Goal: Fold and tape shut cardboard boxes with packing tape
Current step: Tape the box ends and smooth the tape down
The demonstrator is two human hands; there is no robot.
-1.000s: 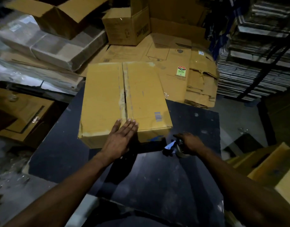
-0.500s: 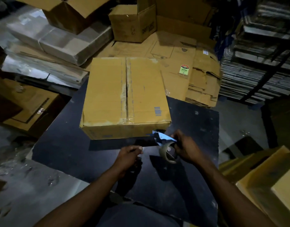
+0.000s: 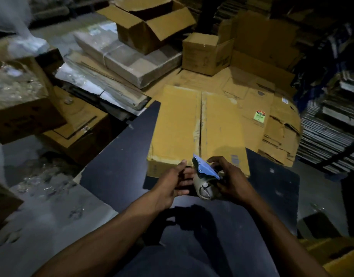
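A closed yellow-brown cardboard box (image 3: 178,124) lies on the dark table (image 3: 120,156), its two top flaps meeting at a centre seam with worn tape along it. In front of the box's near edge my right hand (image 3: 232,181) grips a tape dispenser (image 3: 205,176) with a blue plate and a roll of tape. My left hand (image 3: 172,182) is beside the dispenser, fingers straight and reaching to its left side at the roll. Whether those fingers pinch the tape end is hidden.
Flattened cartons (image 3: 272,116) lie behind and right of the box. Open boxes (image 3: 152,27) and wrapped bundles (image 3: 120,60) pile up at the back left. A small open carton (image 3: 204,54) stands behind. Stacked sheets (image 3: 332,132) fill the right side.
My left hand came off the box top and moved to the dispenser. My right hand lifted the dispenser from the table toward the box's near edge. The view swung left.
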